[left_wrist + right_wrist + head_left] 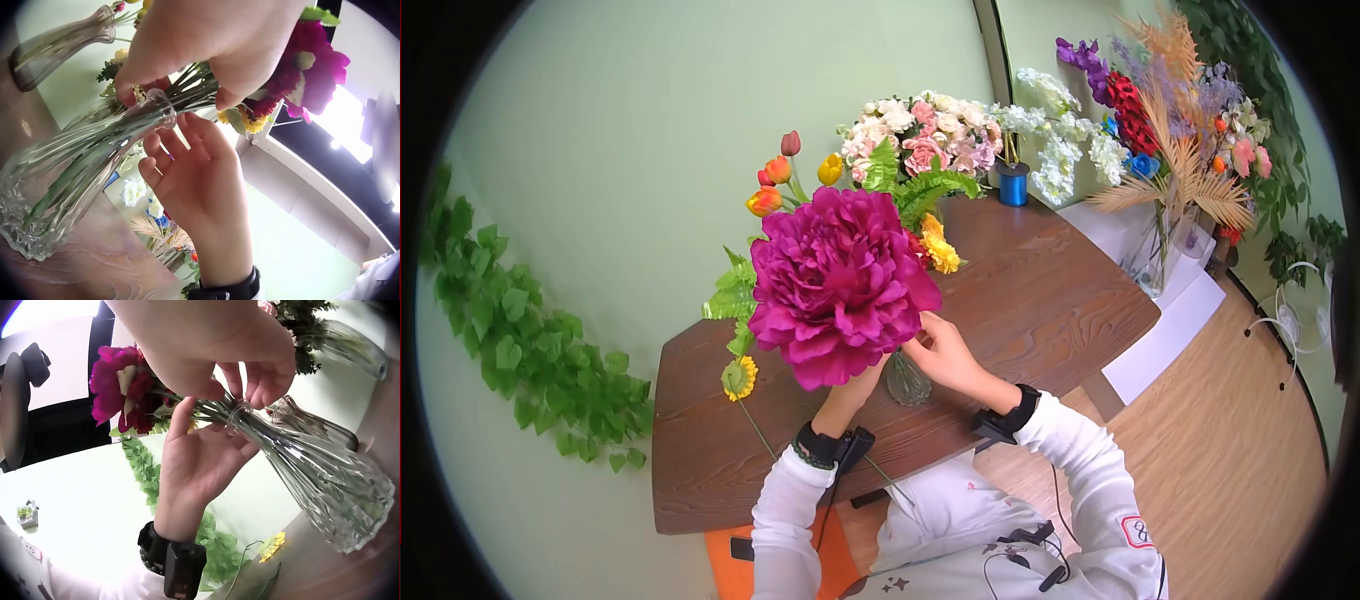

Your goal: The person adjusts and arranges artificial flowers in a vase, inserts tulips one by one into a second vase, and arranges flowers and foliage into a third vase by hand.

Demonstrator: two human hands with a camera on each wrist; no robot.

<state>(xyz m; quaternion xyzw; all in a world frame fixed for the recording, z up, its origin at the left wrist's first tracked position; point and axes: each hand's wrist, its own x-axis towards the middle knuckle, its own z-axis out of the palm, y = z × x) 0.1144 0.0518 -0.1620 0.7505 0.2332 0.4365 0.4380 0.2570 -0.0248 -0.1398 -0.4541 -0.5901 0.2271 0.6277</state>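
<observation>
A ribbed clear glass vase (908,383) stands on the wooden table before me, filled with green stems (90,159). Above its mouth a large magenta peony (840,285) hides most of my left hand (858,388) in the head view. From one side that hand curls thumb and fingers round the flower stems (194,87) just over the glass rim. Across from it, my right hand (947,355) grips the stems at the same height, its fingertips right at the vase neck. Yellow flowers (940,245) and dark red ones sit beneath the peony.
A yellow flower (740,378) on a long stem lies on the table (1040,290) at the left. Tulips (767,198) and a pink-white bouquet (925,130) stand behind. A blue spool (1012,185) is at the back edge; a tall arrangement (1165,215) stands at right.
</observation>
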